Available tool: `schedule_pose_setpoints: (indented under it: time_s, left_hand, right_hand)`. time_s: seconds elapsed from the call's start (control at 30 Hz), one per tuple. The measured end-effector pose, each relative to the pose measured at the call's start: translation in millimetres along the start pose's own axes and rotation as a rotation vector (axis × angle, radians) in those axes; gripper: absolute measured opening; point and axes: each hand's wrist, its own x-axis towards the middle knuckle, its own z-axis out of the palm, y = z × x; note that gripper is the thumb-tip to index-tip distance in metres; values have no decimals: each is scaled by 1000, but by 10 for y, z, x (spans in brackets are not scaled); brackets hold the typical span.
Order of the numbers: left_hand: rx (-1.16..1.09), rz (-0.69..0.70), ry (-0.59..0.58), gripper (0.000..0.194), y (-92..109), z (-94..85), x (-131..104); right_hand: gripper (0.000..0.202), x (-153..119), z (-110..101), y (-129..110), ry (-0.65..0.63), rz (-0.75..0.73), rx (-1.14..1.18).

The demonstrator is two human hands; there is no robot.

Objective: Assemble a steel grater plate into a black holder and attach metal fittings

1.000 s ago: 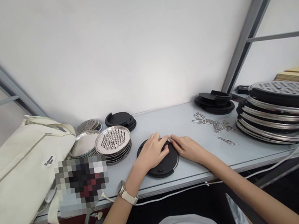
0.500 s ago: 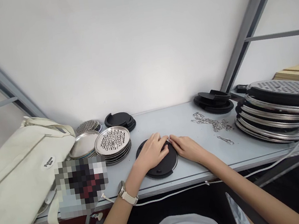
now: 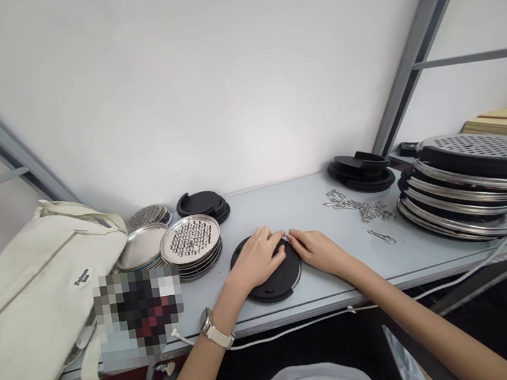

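A black round disc with a stepped rim lies flat near the table's front edge. My left hand rests over its upper part, fingers bent and gripping it near the far edge. My right hand is closed at the disc's far right edge, its fingertips almost meeting those of the left. A small bright bit shows between the fingertips, too small to name. To the left stands a stack of round metal grater plates. Thin metal wire clips lie in a loose pile at the right, with a single clip nearer me.
Black round holders stand in a left stack and a right stack. Large metal-rimmed discs are piled at far right. Plain metal discs and a cream bag sit left. A white cable runs along the front edge.
The view has shifted very slightly. Both hands stay on the disc in nearly the same place, and nothing else has visibly moved.
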Motion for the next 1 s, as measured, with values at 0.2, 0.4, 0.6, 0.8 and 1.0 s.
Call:
schedule_pose_setpoints:
  time_s: [0.2, 0.4, 0.6, 0.8, 1.0]
  left_hand:
    - [6, 3, 5, 23, -7, 10, 0]
    - [1, 1, 1, 19, -8, 11, -4]
    - [-96, -34, 21, 20, -5, -6, -14]
    - [-124, -76, 27, 9, -5, -11, -18]
    - [-97, -35, 21, 9, 11, -30, -20]
  right_hand:
    - [28, -2, 2, 1, 10, -20, -12]
    - [26, -12, 6, -37, 18, -58, 13]
    - [22, -14, 15, -46, 73, -6, 74]
    - [22, -14, 1, -60, 81, -5, 97]
    - [19, -15, -11, -67, 60, -24, 78]
